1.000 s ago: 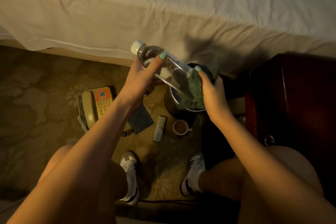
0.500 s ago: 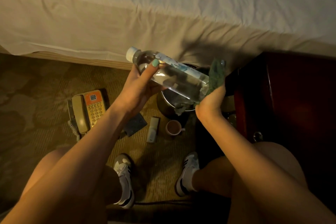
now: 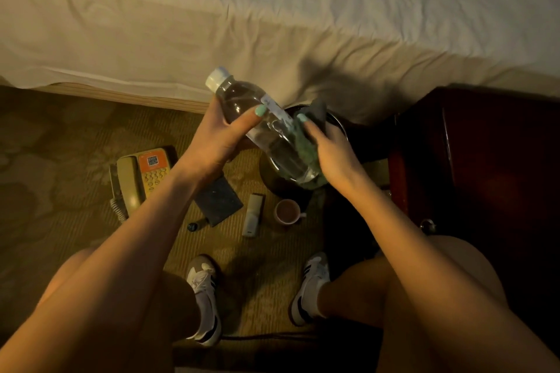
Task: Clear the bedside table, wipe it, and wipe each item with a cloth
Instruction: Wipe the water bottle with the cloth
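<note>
Bottle (image 3: 260, 127) hangs tilted, cap (image 3: 217, 78) toward the bed (image 3: 272, 9), over the carpet (image 3: 60, 166) left of the table (image 3: 485, 160), left hand (image 3: 216, 142) curled round its shoulder, right hand (image 3: 331, 151) clasping the cloth (image 3: 304, 144) round its base.

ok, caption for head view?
Left hand holds a water bottle; right hand presses a green cloth against it.
</note>
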A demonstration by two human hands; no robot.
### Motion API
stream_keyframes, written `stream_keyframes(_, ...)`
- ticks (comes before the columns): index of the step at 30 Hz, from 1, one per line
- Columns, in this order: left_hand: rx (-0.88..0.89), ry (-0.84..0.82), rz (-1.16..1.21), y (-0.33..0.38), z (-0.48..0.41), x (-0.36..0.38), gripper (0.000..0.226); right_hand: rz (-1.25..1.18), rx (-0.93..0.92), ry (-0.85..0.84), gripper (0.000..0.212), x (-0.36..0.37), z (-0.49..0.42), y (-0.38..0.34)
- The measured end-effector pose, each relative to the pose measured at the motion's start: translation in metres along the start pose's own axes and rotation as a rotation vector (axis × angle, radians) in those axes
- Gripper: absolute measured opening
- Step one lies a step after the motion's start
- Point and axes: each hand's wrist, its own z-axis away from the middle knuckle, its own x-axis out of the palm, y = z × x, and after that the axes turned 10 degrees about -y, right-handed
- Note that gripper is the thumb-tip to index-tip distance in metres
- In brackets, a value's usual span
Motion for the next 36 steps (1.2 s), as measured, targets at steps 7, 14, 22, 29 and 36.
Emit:
stream_keyframes(7,-0.036,-0.087,0.005,-0.005,0.002,-0.004,0.046,0.187,0.045,-0.308,0.064,0.006,0.003,-0.001)
stream_keyframes(14,-0.138,0.014,-0.197,0.0,-0.007,0.005,0.033,0.463,0.013,-0.192,0.069,0.022,-0.001,0.005)
stream_keyframes(22,-0.101,0.305,-0.228,-0.004,-0.005,0.007,0.054,0.423,-0.125,-0.155,0.053,0.022,0.007,0.006)
stream_keyframes(29,0.016,0.111,-0.076,0.007,0.014,0.038,0.04,0.059,-0.027,-0.065,0.018,-0.006,0.032,-0.004)
stream_keyframes(36,0.095,-0.027,-0.035,0.026,0.05,0.091,0.045,0.176,0.001,-0.009,0.016,-0.045,0.087,-0.016)
